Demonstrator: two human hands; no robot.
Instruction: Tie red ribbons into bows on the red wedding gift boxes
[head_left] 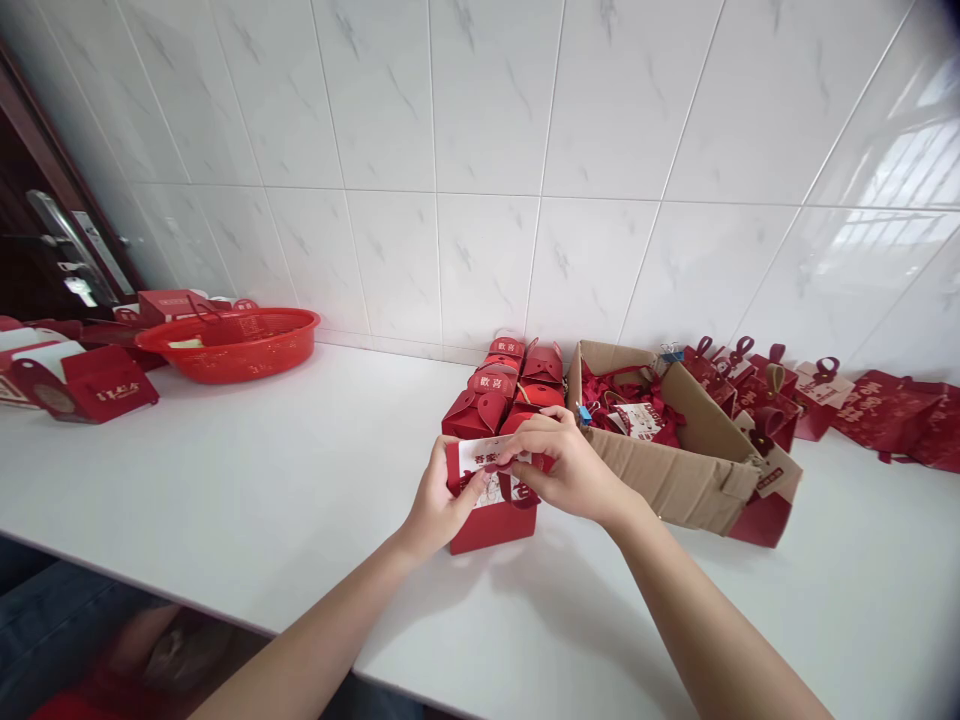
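A small red gift box (pixel 492 525) with a white printed card on its top stands on the white counter (pixel 247 480) near the front. My left hand (pixel 439 500) grips the box's left side, thumb on the card. My right hand (pixel 562 465) pinches the top flap and dark red handle from the right. Right behind the box stand several closed red gift boxes (pixel 504 385) in a tight group.
A brown cardboard carton (pixel 675 470) with red handles and tags lies to the right. More red boxes and flat red bags (pixel 892 410) lie along the wall at right. A red plastic basket (pixel 229 342) and red boxes (pixel 94 385) sit at far left, near a dark door.
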